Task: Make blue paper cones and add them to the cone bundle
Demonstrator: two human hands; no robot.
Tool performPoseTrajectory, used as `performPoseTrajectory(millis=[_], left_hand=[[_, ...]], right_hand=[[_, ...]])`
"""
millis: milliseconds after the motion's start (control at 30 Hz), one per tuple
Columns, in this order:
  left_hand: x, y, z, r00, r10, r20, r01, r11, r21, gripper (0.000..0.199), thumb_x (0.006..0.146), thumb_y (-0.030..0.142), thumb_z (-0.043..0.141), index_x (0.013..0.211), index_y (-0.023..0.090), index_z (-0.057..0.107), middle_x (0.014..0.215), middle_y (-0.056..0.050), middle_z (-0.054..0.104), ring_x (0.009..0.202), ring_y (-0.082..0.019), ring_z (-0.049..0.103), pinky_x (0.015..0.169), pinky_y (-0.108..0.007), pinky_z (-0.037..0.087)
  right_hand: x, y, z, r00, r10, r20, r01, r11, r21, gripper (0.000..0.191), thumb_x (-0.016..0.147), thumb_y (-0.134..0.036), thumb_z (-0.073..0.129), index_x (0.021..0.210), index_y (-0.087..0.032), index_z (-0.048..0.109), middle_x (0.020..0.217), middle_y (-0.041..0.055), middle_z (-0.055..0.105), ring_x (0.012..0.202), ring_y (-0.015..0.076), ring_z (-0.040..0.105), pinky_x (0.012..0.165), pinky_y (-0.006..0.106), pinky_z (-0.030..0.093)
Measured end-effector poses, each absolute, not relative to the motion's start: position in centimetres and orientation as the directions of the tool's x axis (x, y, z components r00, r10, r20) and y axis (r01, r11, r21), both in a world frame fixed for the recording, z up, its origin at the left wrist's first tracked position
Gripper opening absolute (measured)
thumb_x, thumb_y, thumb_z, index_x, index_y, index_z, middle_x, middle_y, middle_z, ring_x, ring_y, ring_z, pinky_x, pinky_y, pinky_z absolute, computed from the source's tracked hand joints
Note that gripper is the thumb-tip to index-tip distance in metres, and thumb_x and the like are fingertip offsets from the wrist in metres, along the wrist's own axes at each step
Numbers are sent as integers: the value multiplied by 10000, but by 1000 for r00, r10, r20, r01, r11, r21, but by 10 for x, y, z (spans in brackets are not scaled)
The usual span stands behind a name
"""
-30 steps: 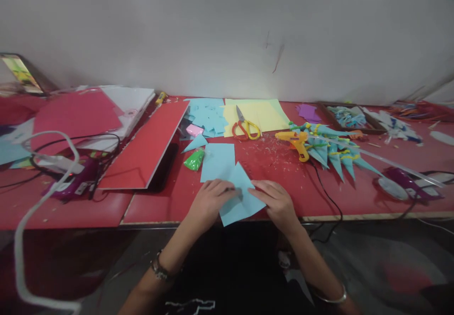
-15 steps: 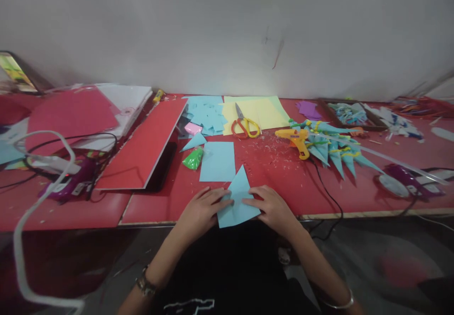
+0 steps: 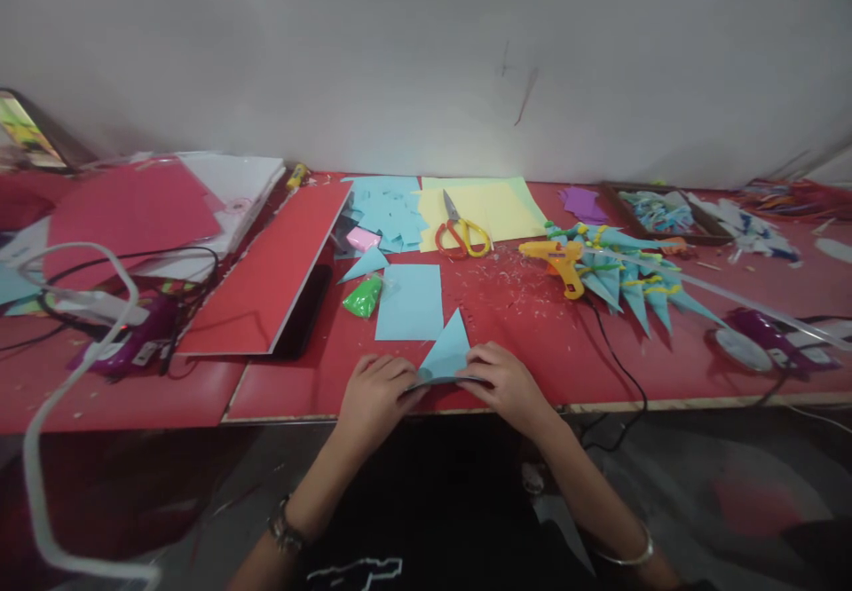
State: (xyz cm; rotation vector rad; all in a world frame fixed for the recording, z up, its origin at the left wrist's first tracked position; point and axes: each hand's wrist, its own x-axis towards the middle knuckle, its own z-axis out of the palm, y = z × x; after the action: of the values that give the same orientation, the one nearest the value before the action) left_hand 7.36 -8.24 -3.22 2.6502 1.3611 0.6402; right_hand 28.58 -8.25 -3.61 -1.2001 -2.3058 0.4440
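Observation:
A light blue sheet of paper (image 3: 447, 351) lies at the table's front edge, its pointed end facing the wall. Its near edge is bent upward. My left hand (image 3: 378, 393) pinches the left end of that bent edge, and my right hand (image 3: 502, 387) pinches the right end. Just beyond it lies a flat blue paper rectangle (image 3: 409, 303). Left of the rectangle are a small green packet (image 3: 363, 296) and a blue paper cone (image 3: 365, 263). Orange-and-yellow handled scissors (image 3: 464, 236) rest on pale yellow paper (image 3: 512, 209).
An orange glue gun (image 3: 559, 263) with a black cord lies to the right, against a cluster of blue paper cones (image 3: 632, 280). A red board (image 3: 266, 280) leans at the left over a dark object. Further left are a white cable (image 3: 36, 449) and a purple device (image 3: 139, 334).
The near edge of the blue sheet, flat before, is now lifted and folded away from me. Both hands have closed on its ends. The other things lie as before.

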Motion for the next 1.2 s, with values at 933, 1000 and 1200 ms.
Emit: performPoseTrajectory(millis=[933,1000,1200], left_hand=[[63,-75,-40,486,813,320,808,-557,189,524,767,200,529,1254,261,346,1252,-99,374,1012,-189,465,819,-327,396],[62,-74,-37,609,738,290,750,-655,92,545,778,127,495,1252,350,342,1290,-70,348,1046,-194,441,834,-337,380],[63,-72,-26,814,559,159,573,-818,-56,411,836,221,428,1211,386,394,1322,1,374,1043,-196,427,831,-348,334]], right_hand=[[268,-77,-55,-297,908,296,900,370,-231,284,850,-372,390,662,-174,470,690,34,524,664,164,464,597,251,322],[268,-76,-57,-303,903,304,898,377,-226,278,855,-358,383,669,-173,475,701,38,528,677,167,468,604,253,324],[267,-77,-60,-307,897,318,900,382,-209,316,865,-373,348,651,-177,473,675,29,520,633,158,461,574,254,312]])
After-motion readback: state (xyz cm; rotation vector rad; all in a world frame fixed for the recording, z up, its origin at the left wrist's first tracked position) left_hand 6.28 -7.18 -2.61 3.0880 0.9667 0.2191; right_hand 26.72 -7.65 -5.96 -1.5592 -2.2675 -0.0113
